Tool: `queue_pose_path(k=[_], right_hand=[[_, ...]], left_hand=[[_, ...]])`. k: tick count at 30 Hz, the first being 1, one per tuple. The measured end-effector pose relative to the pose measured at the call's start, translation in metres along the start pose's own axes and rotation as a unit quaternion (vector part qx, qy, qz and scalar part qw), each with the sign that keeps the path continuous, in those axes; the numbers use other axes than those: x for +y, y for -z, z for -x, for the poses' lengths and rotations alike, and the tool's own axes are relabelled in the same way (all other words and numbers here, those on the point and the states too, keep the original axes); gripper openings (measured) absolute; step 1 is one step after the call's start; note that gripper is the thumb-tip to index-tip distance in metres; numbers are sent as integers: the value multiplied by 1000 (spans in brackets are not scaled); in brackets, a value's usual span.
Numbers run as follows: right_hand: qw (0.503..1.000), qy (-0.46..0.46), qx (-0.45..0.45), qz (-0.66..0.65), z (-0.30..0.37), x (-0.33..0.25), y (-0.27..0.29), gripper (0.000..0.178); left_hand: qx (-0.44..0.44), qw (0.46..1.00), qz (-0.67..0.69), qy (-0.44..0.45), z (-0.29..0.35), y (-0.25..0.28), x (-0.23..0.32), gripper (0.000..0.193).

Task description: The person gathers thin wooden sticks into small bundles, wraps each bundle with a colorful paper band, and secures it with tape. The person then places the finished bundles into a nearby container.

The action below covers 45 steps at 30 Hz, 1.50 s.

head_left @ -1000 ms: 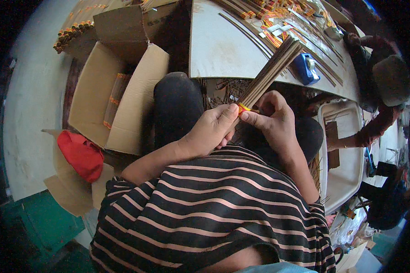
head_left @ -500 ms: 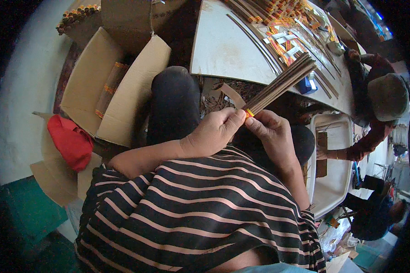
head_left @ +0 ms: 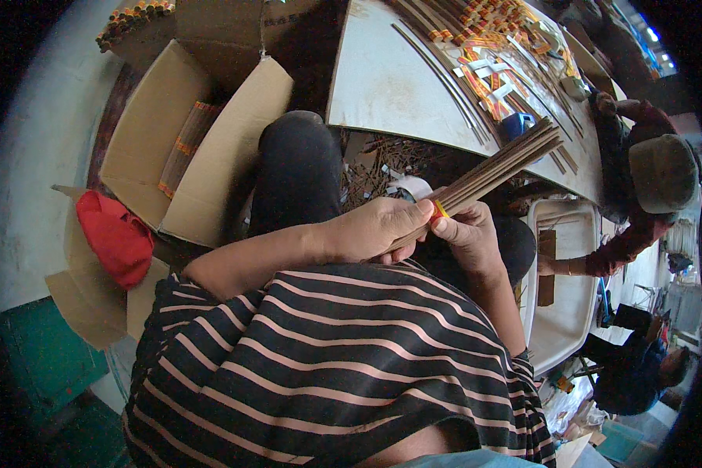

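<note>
A bundle of thin brown incense sticks (head_left: 507,165) is held in front of my lap, slanting up to the far right. A red and yellow paper band (head_left: 438,211) circles it near the lower end. My left hand (head_left: 378,228) is closed round that lower end, its thumb against the band. With thumb and fingers, my right hand (head_left: 472,236) pinches the bundle at the band's right side. A pale paper strip (head_left: 413,186) curls up just beyond my left fingers. Their grip hides the bundle's lower tips.
An open cardboard box (head_left: 218,164) holding banded bundles (head_left: 187,144) stands at left, near a red cloth (head_left: 115,238). More sticks and labels (head_left: 487,78) lie on the white table (head_left: 382,78). At right, a co-worker's hand (head_left: 550,265) reaches into a white tub (head_left: 569,335).
Both hands and the bundle have shifted slightly right and down. My left hand now wraps further round the lower end. The loose paper strip shows shorter and curled, its pale side out.
</note>
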State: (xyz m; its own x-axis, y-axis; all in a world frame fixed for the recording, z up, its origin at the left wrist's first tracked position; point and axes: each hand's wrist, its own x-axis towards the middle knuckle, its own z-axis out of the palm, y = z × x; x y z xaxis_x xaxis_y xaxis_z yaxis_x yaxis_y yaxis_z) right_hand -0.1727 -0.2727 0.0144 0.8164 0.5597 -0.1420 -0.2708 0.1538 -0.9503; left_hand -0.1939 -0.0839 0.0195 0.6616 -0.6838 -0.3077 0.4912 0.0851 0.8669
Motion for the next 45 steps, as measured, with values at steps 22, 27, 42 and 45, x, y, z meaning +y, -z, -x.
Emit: queue_pose_path(k=[22,27,42,45], right_hand=[[997,-27,45,-54,-10,8,9,29],[984,-56,149,81,-5,-22,-17,22],[972,-1,205,115,-11,-20,-24,26],[972,15,201,120,-12,-22,-24,26]], left_hand=[[52,981,185,37,-13,6,-3,33],[95,993,66,-3,-11,2,0,36],[181,951,-179,-178,-9,-2,-5,30],[202,924,-224,-237,-13,1,-14,33]])
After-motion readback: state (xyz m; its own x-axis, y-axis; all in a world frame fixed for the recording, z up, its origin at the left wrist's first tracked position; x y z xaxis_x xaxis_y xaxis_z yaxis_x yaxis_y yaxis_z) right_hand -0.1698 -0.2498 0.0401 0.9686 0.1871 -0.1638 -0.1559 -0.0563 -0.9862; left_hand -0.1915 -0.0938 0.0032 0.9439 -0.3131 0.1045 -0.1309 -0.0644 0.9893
